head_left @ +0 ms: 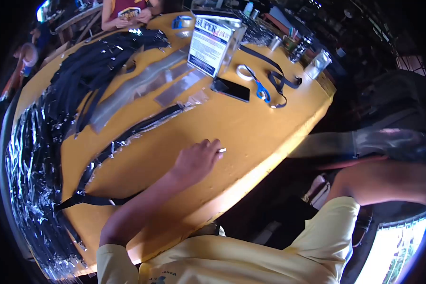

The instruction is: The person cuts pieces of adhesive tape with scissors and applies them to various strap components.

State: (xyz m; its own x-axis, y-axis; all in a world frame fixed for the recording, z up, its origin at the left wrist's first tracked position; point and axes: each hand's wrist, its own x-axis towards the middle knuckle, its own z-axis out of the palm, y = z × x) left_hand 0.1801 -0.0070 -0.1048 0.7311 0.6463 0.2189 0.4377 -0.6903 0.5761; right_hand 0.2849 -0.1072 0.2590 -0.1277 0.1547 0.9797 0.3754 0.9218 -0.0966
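My left hand [197, 162] is over the yellow table [251, 128], fingers curled around a small whitish piece [222, 150] that sticks out past the fingertips; its kind is too small to make out. My right arm [383, 182] reaches out to the right edge of the view, and its hand is cut off there. Left of my left hand, a black strap [97, 200] with a metal fitting passes behind my left forearm. A black strip in clear plastic [146, 122] runs diagonally farther up the table.
Bundled black straps [87, 66] and plastic-wrapped black strips [26, 189] line the left side. A Super-labelled tin [208, 47], a phone [230, 89], blue scissors [262, 92], a tape roll [244, 72] and clear plastic sheets [132, 90] lie farther back. Another person [128, 13] is at the far edge.
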